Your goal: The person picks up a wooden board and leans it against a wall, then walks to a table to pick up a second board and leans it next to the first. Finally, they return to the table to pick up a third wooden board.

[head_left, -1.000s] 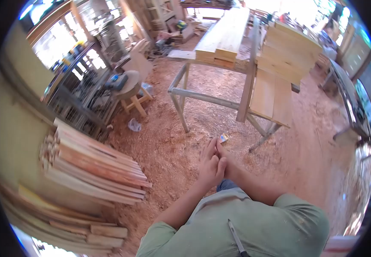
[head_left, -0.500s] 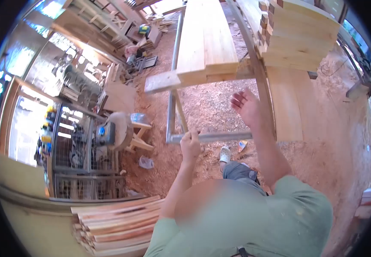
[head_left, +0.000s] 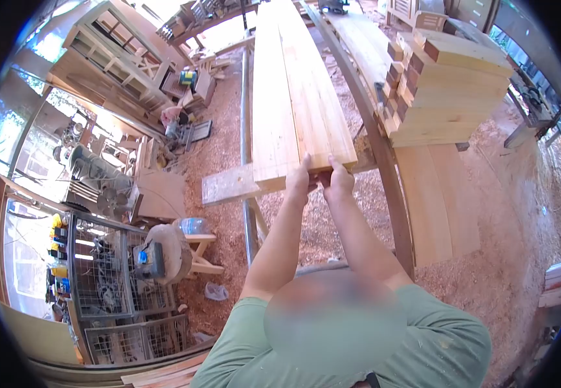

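Two long pale wooden boards (head_left: 271, 123) lie side by side, running away from me across a wooden crosspiece (head_left: 225, 185). My left hand (head_left: 298, 180) grips the near end of the right board (head_left: 322, 123), close to the seam, thumb on top and fingers curled underneath. Just to its right, my right hand (head_left: 339, 178) holds the same end in a similar way, thumb on the upper face. Most fingers of both hands are hidden below the board. A metal frame rail (head_left: 247, 110) runs along the boards' left side.
On the right, a stack of thick boards (head_left: 452, 97) stands beside a brown beam (head_left: 384, 174). Wide planks (head_left: 436, 200) lie below the stack. To the left are a round wood block (head_left: 174, 249), a small stool (head_left: 203, 255) and a wire-mesh frame (head_left: 106, 265). Sawdust covers the floor.
My left hand has left the metal frame's near bar, and my right hand has come down from the air. Both now grip the board's near end. My view has shifted forward.
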`<action>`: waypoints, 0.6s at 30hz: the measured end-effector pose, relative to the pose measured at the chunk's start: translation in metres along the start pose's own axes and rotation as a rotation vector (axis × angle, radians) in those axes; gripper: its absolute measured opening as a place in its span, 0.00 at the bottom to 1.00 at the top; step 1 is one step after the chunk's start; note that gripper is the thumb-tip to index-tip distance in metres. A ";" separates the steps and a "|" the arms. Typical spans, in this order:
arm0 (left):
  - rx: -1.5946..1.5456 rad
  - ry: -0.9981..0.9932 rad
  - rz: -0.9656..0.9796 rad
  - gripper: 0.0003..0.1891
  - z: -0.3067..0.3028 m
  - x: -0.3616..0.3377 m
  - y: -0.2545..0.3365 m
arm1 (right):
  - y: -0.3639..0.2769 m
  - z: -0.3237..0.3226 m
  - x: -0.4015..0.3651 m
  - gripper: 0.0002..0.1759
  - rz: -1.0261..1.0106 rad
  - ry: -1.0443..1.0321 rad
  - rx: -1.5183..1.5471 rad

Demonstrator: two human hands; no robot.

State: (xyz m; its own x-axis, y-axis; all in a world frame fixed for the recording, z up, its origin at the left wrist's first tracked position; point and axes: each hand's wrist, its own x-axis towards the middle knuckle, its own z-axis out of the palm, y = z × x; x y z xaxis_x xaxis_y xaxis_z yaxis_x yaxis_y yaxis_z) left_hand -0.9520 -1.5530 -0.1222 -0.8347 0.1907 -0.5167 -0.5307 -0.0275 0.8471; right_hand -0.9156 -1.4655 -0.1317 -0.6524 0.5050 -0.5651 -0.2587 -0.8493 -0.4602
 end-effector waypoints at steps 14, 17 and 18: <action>0.006 -0.054 0.229 0.18 -0.067 -0.121 -0.096 | -0.033 -0.118 -0.124 0.18 0.212 -0.245 -0.252; 0.081 -0.145 0.163 0.19 -0.100 -0.156 -0.116 | -0.070 -0.134 -0.124 0.22 0.144 -0.119 -0.436; 0.160 -0.200 0.098 0.23 -0.107 -0.158 -0.118 | -0.077 -0.139 -0.113 0.23 0.132 -0.109 -0.529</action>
State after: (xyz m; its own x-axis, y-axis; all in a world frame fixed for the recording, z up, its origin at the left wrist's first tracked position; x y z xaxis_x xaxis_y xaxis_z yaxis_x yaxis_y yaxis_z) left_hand -0.7731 -1.6854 -0.1538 -0.8269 0.3855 -0.4094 -0.4052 0.0964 0.9091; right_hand -0.7228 -1.4357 -0.1273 -0.7320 0.3570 -0.5803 0.2052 -0.6967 -0.6874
